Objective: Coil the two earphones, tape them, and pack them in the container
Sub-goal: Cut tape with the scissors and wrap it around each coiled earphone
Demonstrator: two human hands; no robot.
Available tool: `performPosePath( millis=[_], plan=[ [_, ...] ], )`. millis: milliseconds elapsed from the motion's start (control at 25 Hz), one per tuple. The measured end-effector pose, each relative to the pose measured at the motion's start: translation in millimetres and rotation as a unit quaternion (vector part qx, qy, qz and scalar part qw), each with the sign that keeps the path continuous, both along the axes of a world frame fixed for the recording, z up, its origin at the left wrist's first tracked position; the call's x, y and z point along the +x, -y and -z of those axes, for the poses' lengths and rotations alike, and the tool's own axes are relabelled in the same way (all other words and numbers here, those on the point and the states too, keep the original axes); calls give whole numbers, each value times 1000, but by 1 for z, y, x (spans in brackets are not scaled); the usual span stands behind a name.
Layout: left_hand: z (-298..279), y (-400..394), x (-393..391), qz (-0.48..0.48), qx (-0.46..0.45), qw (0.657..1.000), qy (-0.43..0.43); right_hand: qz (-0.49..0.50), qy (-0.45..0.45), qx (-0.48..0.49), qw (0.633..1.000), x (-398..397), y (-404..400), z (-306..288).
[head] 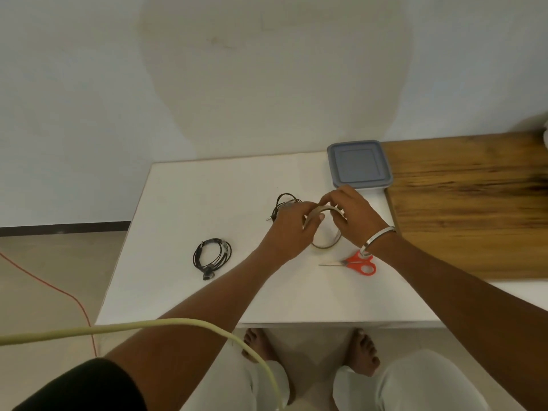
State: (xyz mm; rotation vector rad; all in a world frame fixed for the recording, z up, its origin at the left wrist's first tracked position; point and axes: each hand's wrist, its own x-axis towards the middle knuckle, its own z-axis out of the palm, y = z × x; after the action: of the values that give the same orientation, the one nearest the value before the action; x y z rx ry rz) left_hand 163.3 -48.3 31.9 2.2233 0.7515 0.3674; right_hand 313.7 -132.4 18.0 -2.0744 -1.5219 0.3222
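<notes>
The left hand (pixel 292 229) and right hand (pixel 351 213) both grip a thin ring-shaped roll of clear tape (pixel 324 232) above the white square table (pixel 184 203), fingers curled round its rim. One coiled black earphone (pixel 212 255) lies well to the left on the table; a second black earphone (pixel 283 204) sits just behind the left hand, partly hidden. A closed square grey-lidded plastic container (pixel 359 164) stands at the far right corner. Orange-handled scissors (pixel 357 263) lie under the right wrist. No writing is readable.
</notes>
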Motion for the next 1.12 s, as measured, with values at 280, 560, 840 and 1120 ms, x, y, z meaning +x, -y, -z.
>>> performPosePath(
  millis=[280,560,840,1120],
  plan=[
    [-20,11,-16,-97,-238,965,49,16,-36,18,999,-22,12,-18],
    [-31,10,-40,-128,-337,926,111,127,-181,-29,975,-34,22,-19],
    [-36,15,-46,-80,-343,930,101,33,-120,8,992,-51,14,-31],
    [-30,16,-49,-60,-330,932,136,105,-82,-11,991,-42,19,-25]
  ],
)
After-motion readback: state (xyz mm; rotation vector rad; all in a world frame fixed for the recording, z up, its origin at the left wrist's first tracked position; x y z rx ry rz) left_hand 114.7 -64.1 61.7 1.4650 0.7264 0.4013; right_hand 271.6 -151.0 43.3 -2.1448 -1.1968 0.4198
